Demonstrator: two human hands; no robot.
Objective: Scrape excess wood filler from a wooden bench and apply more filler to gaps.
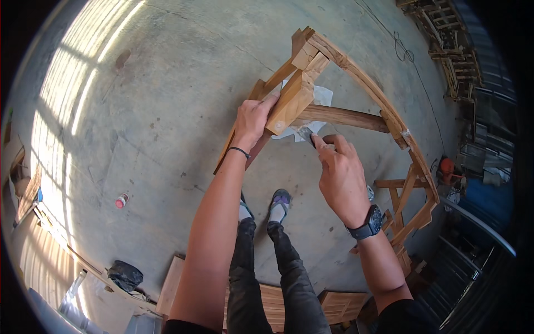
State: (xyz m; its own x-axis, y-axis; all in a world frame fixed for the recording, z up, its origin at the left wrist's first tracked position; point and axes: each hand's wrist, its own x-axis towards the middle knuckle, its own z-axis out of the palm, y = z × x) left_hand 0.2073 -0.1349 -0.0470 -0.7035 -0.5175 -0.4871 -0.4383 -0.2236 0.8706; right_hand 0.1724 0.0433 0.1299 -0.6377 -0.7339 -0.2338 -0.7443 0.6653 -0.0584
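Observation:
A wooden furniture frame (360, 73) with a long curved rail and several joined pieces stands tilted in front of me. My left hand (253, 121) is wrapped round a thick wooden block (292, 104) that belongs to it, thumb lying along the wood. In my right hand (340, 173) is a putty knife (305, 133), its flat metal blade pointing toward the lower end of that block. Whether the blade touches the wood I cannot tell. A white sheet (324, 96) shows behind the block, partly hidden by it.
On the concrete floor (167, 128) a small red-and-white container (122, 200) lies to the left. A black bag (125, 275) is at lower left. Slatted wooden panels (344, 305) lie near my legs. Wooden frames (445, 33) are stacked far right, beside a loose cable (405, 51).

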